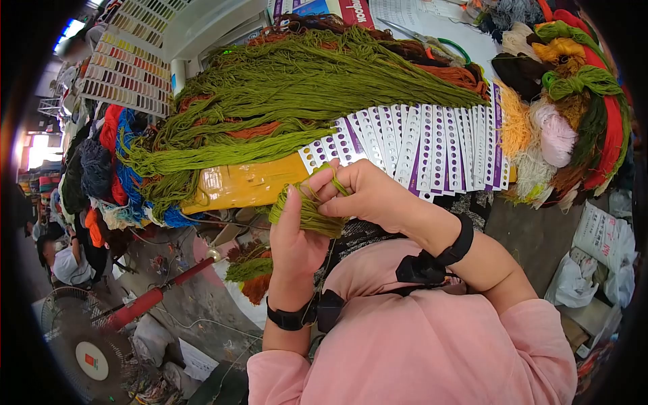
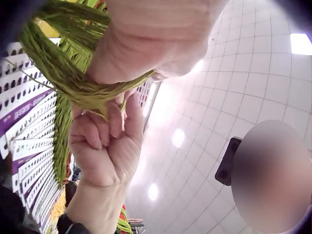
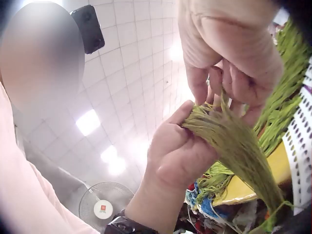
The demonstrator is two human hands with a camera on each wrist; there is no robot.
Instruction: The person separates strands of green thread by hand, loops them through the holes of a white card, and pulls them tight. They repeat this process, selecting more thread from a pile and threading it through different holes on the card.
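An olive-green skein of thread (image 1: 312,219) is bunched over my left hand (image 1: 291,239), which grips it in front of the pink shirt. My right hand (image 1: 379,196) has its fingers curled at the top of the skein and pinches a strand there. Seen from the right wrist, the skein (image 3: 239,151) hangs in a long bundle past the left palm. The left wrist view has the thread (image 2: 63,73) looped around the left hand, with the right fingers (image 2: 114,122) close against it. Behind both hands lie punched white-and-purple cards (image 1: 432,148) in a fanned row.
A big pile of olive thread (image 1: 304,71) covers the table over a yellow board (image 1: 246,182). Scissors (image 1: 432,44) lie at the back. Coloured yarn bundles (image 1: 557,142) crowd the right end, a shade card (image 1: 128,74) the left. A fan (image 1: 91,351) stands lower left.
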